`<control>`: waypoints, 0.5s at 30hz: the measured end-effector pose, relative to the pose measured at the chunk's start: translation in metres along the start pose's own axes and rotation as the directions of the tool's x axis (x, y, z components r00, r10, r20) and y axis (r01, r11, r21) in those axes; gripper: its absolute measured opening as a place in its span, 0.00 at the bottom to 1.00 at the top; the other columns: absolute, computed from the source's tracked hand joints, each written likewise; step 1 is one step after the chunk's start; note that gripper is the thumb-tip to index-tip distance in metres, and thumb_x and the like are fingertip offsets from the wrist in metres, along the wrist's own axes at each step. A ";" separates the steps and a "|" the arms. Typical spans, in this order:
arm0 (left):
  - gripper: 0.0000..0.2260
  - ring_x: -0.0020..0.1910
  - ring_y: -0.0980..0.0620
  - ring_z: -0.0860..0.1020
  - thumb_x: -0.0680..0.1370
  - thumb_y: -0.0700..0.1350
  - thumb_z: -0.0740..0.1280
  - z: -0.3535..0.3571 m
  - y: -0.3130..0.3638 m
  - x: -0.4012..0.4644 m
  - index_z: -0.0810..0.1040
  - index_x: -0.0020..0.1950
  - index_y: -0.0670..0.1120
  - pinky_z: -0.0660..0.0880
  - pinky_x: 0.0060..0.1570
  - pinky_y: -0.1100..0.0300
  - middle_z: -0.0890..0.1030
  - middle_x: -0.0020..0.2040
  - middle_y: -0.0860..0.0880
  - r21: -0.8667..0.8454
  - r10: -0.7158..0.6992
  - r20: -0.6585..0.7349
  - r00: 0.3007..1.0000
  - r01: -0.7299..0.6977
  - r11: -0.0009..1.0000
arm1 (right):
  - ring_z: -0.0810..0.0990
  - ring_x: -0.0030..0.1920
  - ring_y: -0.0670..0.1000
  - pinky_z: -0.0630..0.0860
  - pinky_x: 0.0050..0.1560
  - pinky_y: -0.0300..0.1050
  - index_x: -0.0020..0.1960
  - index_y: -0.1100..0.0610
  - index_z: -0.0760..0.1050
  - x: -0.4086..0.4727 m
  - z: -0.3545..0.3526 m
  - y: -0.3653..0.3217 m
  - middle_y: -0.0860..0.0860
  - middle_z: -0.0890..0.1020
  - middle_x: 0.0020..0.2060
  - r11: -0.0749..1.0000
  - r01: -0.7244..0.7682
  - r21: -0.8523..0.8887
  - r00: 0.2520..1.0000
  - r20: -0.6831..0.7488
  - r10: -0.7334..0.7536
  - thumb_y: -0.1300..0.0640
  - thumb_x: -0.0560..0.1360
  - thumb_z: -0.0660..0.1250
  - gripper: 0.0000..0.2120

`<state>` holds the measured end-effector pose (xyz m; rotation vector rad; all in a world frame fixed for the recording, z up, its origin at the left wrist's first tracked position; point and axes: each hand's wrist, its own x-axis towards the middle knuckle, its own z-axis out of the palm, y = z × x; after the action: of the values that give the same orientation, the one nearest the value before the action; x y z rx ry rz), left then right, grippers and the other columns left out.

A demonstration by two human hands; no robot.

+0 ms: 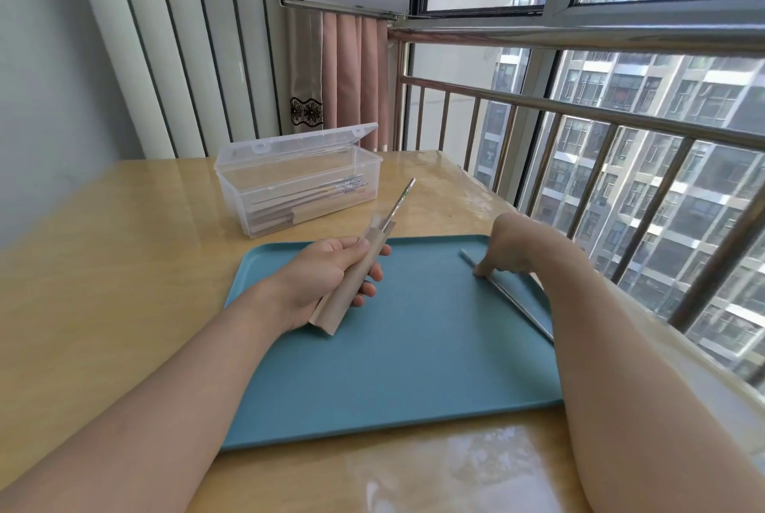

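Observation:
My left hand [331,276] grips a brown paper sleeve [352,284] above the left part of a blue tray [393,367]. A metal chopstick [399,202] sticks out of the sleeve's top, pointing away from me. My right hand [509,247] is at the tray's far right, its fingertips pinching a second metal chopstick [517,301] that lies flat along the tray's right edge.
A clear plastic box [298,185] with its lid open stands behind the tray and holds several more sleeved chopsticks. The tray lies on a glossy wooden table [103,284]. A metal railing [621,148] and windows run along the right side.

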<state>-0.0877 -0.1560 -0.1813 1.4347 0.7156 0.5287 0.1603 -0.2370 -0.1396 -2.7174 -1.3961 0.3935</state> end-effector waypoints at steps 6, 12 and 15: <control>0.15 0.31 0.54 0.77 0.85 0.48 0.58 0.000 0.000 0.001 0.81 0.59 0.43 0.75 0.30 0.62 0.80 0.38 0.48 -0.003 0.001 -0.034 0.999 -0.001 1.000 | 0.78 0.29 0.49 0.76 0.30 0.39 0.44 0.67 0.80 -0.018 0.015 -0.036 0.61 0.84 0.37 0.726 0.257 0.637 0.921 0.066 -0.385 0.62 0.77 0.68 0.08; 0.14 0.31 0.54 0.75 0.85 0.48 0.58 0.001 0.002 -0.002 0.81 0.59 0.44 0.74 0.30 0.63 0.80 0.38 0.48 0.022 0.003 -0.005 1.000 -0.003 1.000 | 0.75 0.24 0.46 0.77 0.28 0.35 0.53 0.65 0.73 -0.006 -0.004 -0.023 0.57 0.79 0.32 -0.221 0.225 0.949 0.951 -0.263 -0.162 0.67 0.81 0.62 0.02; 0.14 0.31 0.54 0.75 0.85 0.49 0.58 0.001 0.002 -0.003 0.81 0.60 0.45 0.74 0.31 0.63 0.82 0.39 0.49 0.045 -0.002 0.018 1.000 0.001 0.999 | 0.80 0.27 0.49 0.81 0.33 0.40 0.57 0.62 0.72 0.002 -0.007 -0.012 0.55 0.79 0.31 -0.359 0.366 0.859 0.930 -0.347 0.117 0.66 0.81 0.63 0.06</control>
<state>-0.0891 -0.1589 -0.1785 1.4789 0.7179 0.5012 0.1536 -0.2275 -0.1311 -0.9035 -0.5093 0.6518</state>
